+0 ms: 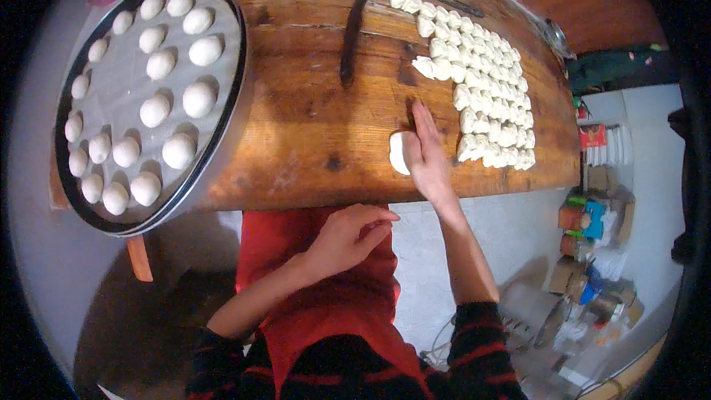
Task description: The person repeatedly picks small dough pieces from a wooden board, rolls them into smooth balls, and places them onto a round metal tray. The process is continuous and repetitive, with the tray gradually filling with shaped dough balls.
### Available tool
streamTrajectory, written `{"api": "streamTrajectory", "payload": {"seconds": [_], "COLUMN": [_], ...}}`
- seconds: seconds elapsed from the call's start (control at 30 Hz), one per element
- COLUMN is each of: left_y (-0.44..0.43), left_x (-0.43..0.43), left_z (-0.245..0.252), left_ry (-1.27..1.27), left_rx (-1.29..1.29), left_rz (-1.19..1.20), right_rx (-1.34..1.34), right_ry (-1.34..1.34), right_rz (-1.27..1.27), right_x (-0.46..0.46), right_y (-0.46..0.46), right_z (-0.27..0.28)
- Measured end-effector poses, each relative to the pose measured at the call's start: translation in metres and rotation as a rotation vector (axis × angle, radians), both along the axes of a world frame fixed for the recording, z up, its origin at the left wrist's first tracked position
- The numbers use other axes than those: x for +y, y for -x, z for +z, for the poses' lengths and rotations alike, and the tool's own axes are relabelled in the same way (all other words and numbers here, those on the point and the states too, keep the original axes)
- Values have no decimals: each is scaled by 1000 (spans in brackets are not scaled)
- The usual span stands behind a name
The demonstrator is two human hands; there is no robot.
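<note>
My right hand [427, 158] lies flat and edge-on over a small flattened piece of white dough [397, 153] on the wooden table [300, 150]. Its fingers point away from me, and it covers the dough's right side. My left hand [353, 236] hovers near the table's front edge, before the red apron [316, 311]. Nothing shows between its curved fingers and thumb. To the right of my right hand, many cut dough pieces [489, 89] sit in close rows. One piece [424, 66] juts out at their left side.
A large round dark-rimmed tray [243, 61] with a mesh liner holds several round white dough balls [200, 100] at left. Flour dusts the table's far side. A dark curved shape crosses the far tabletop; I cannot tell whether it is shadow. Boxes [575, 219] and bags crowd the floor at right.
</note>
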State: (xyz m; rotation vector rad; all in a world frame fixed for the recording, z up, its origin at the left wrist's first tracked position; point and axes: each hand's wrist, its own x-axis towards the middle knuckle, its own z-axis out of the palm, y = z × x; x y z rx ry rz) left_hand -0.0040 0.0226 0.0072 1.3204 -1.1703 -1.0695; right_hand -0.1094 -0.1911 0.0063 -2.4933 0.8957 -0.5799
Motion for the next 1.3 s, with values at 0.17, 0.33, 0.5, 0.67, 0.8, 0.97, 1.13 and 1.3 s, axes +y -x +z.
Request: {"api": "streamTrajectory", "payload": {"seconds": [0.17, 0.33, 0.5, 0.67, 0.8, 0.97, 1.13, 1.3], "left_y": [-2, -31, -69, -111, -132, -147, -153, -148], "left_x": [-14, -30, -31, -47, -74, -123, -161, -159], "left_z": [-7, 1, 17, 23, 19, 3, -18, -16], "left_ry": [-237, -331, -234, -84, -80, -14, 22, -11], "left_rx": [817, 1260, 929, 801, 741, 867, 991, 865], "left_rz": [6, 84, 444, 588, 612, 561, 557, 619], "right_rx": [149, -67, -130, -102, -44, -47, -36, -311], "right_ry": [127, 13, -207, 283, 110, 41, -77, -809], "right_rz": [-184, 252, -106, -179, -202, -216, -192, -86], "right_x": [32, 65, 24, -10, -14, -21, -26, -9], "right_y": [27, 1, -74, -130, -134, -132, -132, -113], "right_z": [16, 56, 36, -12, -17, -15, -13, 16]}}
